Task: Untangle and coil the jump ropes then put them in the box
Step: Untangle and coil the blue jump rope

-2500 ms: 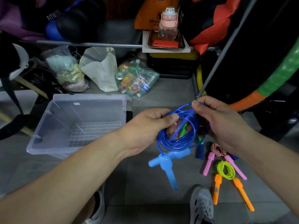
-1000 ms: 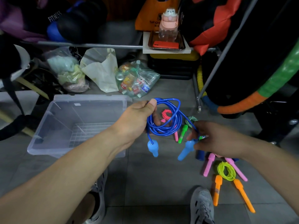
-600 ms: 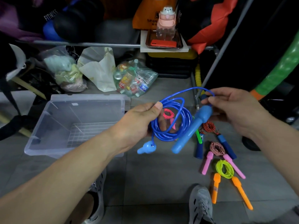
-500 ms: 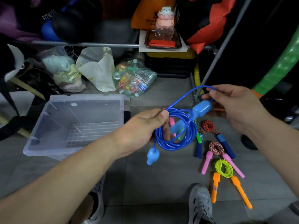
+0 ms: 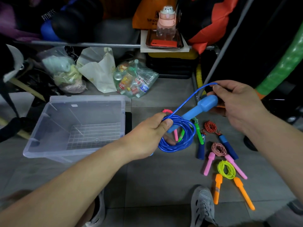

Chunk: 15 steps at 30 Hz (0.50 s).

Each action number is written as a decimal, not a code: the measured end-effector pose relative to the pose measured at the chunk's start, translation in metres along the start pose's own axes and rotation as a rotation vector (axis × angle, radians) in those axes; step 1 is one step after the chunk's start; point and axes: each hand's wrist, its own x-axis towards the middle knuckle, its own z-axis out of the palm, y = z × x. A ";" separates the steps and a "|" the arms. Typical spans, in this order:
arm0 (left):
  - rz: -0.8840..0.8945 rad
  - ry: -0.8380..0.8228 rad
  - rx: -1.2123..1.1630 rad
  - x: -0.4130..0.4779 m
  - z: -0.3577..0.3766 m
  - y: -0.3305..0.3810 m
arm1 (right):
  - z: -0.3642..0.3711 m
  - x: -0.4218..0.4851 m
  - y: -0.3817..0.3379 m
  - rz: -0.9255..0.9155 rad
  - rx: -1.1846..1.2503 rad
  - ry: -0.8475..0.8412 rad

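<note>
In the middle of the frame, the left hand point(image 5: 147, 136) is gripping the coiled blue jump rope point(image 5: 177, 145). Its thumb and curled fingers are pinching the top of the loops, and the coil is hanging below the knuckles, above the grey tiled floor point(image 5: 155, 177). At centre right, the right hand point(image 5: 237, 104) is holding the rope's light blue handle point(image 5: 198, 109) in its curled fingers, while its thumb and forefinger are pinching the cord just past the handle's thick end. The handle is tilting down towards the left, and its thin end is reaching the coil beside the left thumb. One loose strand is arcing from the left hand up to the right fingertips.

At centre left, the clear plastic box point(image 5: 49, 123) is sitting open on the floor, and the blue rope is hanging just to the right of it, outside its walls.

On the tiles at lower right, other ropes are lying coiled: a yellow one with orange handles point(image 5: 226, 169), a striped one with pink handles point(image 5: 218, 149), a red one with dark blue handles point(image 5: 210, 126), and a green-handled one point(image 5: 199, 133) partly behind the blue coil. A grey shoe point(image 5: 202, 208) is showing at the bottom edge, and a bag of bottles point(image 5: 136, 82) is leaning above the box.
</note>
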 end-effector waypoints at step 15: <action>0.092 0.032 -0.016 -0.001 0.000 0.004 | 0.017 -0.015 0.008 0.146 0.128 -0.248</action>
